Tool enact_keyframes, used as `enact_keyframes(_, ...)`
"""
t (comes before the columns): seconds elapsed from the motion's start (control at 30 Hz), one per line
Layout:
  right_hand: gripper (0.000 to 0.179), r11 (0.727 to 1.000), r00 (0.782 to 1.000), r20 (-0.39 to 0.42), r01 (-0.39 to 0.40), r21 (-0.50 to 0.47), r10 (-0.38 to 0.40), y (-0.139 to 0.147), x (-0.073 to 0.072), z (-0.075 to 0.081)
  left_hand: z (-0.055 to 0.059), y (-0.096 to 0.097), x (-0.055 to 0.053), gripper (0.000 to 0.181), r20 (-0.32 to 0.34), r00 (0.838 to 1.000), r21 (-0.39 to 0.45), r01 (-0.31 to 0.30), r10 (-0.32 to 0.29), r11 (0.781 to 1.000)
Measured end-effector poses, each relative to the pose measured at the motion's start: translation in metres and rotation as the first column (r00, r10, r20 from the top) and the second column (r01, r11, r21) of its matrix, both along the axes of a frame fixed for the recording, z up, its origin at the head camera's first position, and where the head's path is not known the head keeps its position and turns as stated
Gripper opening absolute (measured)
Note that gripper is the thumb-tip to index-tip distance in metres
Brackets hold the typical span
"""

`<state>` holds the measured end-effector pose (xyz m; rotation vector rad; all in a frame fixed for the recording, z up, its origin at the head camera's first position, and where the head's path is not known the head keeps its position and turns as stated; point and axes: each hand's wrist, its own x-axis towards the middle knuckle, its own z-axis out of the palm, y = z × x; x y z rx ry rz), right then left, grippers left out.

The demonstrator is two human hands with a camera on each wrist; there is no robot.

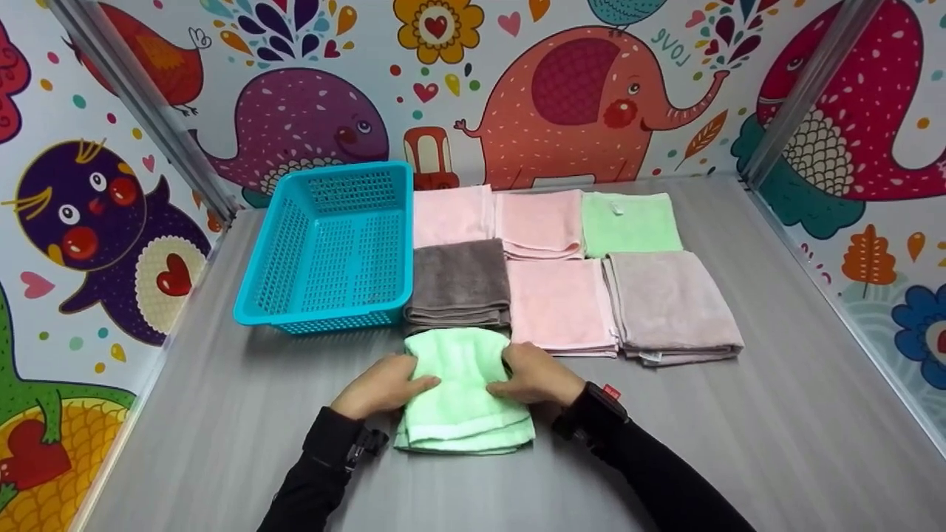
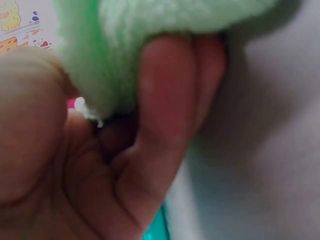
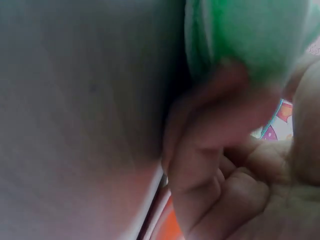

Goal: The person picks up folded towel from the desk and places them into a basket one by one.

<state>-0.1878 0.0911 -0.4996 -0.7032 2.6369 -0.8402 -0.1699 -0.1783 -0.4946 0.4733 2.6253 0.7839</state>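
Observation:
A folded light green towel (image 1: 462, 391) is between my two hands, in front of the dark grey towel. My left hand (image 1: 384, 386) grips its left edge, thumb on top and fingers tucked underneath, as the left wrist view shows with the towel (image 2: 115, 55) over the fingers (image 2: 167, 90). On the opposite edge, my right hand (image 1: 538, 375) holds it the same way; in the right wrist view curled fingers (image 3: 215, 120) reach under the green cloth (image 3: 255, 40). The towel's near edge hangs in several layers close over the table.
A blue-green plastic basket (image 1: 336, 251) stands at the left. Beside it lie folded towels in rows: pink (image 1: 452, 214), pink (image 1: 539, 222) and green (image 1: 632, 222) behind; dark grey (image 1: 460, 281), pink (image 1: 562, 303) and mauve-grey (image 1: 674, 303) in front. Patterned walls enclose the grey table (image 1: 798, 428).

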Motion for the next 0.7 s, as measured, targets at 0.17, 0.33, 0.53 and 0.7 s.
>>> enact_keyframes(0.17,0.041,0.999,0.999,-0.023,-0.045,0.017,0.045,0.002,0.002,0.001,0.000,0.000,0.001,0.040,-0.017,1.000,0.005,0.014,-0.014,1.000)
enact_keyframes(0.33,0.038,0.999,0.999,0.014,-0.043,-0.005,0.043,0.006,0.004,0.014,0.005,0.003,0.006,0.038,-0.049,0.999,-0.006,0.013,-0.013,1.000)
enact_keyframes(0.53,0.035,0.997,0.998,0.050,-0.035,-0.061,0.038,0.018,0.004,0.048,0.028,0.008,0.015,0.039,-0.151,0.988,0.008,0.032,-0.030,0.999)
enact_keyframes(0.7,0.024,0.989,0.997,0.036,-0.056,-0.138,0.061,0.032,0.000,0.079,0.059,0.013,0.019,0.036,-0.229,0.973,0.083,0.012,0.007,0.997)
